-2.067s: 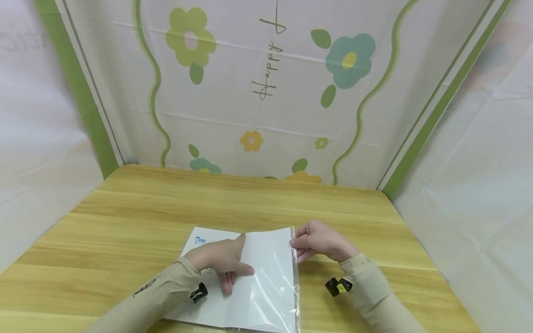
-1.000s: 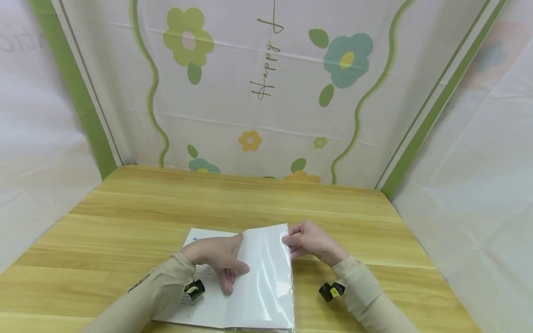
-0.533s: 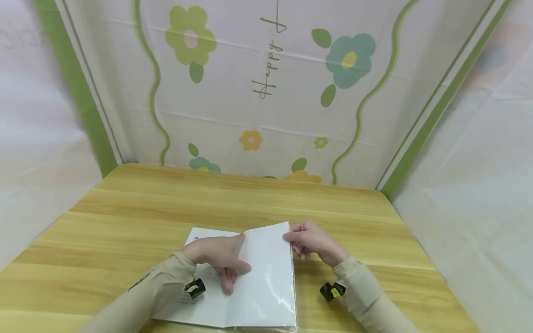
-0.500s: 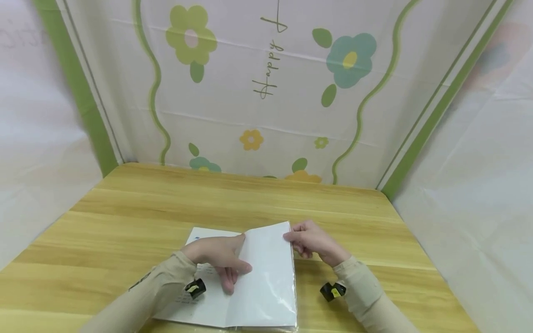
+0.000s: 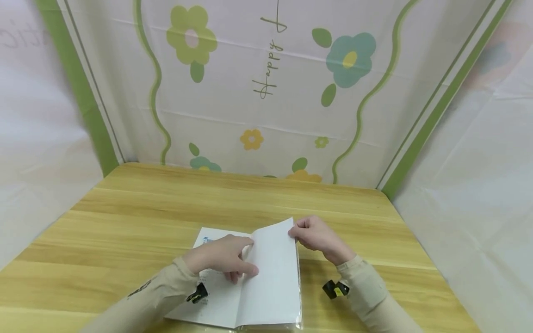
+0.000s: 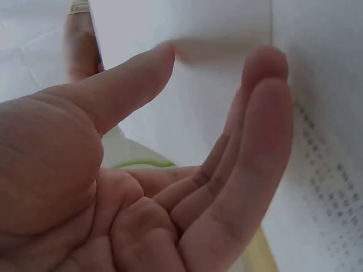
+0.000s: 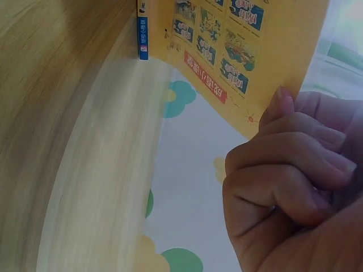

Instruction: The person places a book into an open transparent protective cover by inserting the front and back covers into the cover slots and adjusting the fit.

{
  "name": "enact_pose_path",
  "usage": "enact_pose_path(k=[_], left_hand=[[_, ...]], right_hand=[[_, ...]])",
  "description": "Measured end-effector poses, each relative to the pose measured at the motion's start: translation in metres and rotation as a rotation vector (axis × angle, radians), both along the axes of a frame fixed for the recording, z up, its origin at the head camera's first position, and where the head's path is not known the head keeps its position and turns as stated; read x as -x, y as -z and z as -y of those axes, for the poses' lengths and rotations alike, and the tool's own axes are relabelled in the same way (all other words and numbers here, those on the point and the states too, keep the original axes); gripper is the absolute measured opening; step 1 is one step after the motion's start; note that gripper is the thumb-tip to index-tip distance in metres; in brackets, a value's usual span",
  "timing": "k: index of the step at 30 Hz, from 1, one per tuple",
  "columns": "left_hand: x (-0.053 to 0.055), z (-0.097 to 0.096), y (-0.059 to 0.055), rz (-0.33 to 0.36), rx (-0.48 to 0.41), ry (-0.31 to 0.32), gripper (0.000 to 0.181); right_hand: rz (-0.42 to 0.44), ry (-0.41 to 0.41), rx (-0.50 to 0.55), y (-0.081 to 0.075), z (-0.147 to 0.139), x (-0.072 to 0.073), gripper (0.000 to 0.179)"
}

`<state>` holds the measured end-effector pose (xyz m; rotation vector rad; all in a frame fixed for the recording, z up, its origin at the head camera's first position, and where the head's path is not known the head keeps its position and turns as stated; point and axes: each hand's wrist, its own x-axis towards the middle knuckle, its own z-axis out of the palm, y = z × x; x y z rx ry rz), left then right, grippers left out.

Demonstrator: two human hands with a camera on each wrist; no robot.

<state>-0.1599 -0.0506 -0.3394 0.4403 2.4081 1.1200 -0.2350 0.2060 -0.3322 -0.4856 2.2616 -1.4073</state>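
Note:
An open book [image 5: 272, 282] lies near the front of the table, its printed page at left and a blank white side at right. My left hand [image 5: 225, 256] rests over the middle fold, thumb and fingers spread and relaxed. At the top right corner, my right hand [image 5: 317, 232] pinches the blank side, which tilts up off the table. The right wrist view shows its outer face, a yellow back cover [image 7: 286, 39] with small pictures, and a blue spine label [image 7: 143, 37]. Clear plastic film [image 5: 299, 320] edges the cover's lower right. Printed text [image 6: 329, 187] shows beside the left fingers.
The wooden table [image 5: 166, 199] reaches back to a white flowered cloth [image 5: 233, 106]. Plain white cloth [image 5: 466, 208] hangs along the right side, with more on the left. A black wrist camera [image 5: 335, 289] sits below the right wrist.
The cover's top right corner has been raised by my right hand, whose fingers have curled in more. The book and both hands have shifted slightly right over the last half second.

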Motion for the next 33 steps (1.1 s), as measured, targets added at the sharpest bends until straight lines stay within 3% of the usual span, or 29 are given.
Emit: enact_pose_path(k=[5, 12, 16, 24, 33], left_hand=[[-0.004, -0.002, -0.013, -0.138, -0.021, -0.013, 0.056], [-0.009, -0.009, -0.028, -0.293, -0.051, -0.050, 0.025], [-0.013, -0.012, -0.029, -0.352, -0.066, -0.073, 0.041], [-0.019, -0.018, -0.031, -0.390, -0.104, -0.092, 0.050], [-0.017, -0.014, -0.032, -0.393, -0.099, -0.079, 0.049]], right_hand=[[-0.041, 0.015, -0.009, -0.002, 0.002, -0.002, 0.033], [-0.111, 0.031, -0.016, -0.007, 0.006, -0.006, 0.031], [-0.158, 0.056, -0.034, -0.011, 0.009, -0.010, 0.032], [-0.237, 0.108, -0.083, -0.022, 0.027, -0.015, 0.033], [-0.274, 0.068, -0.048, -0.031, 0.057, -0.014, 0.038]])
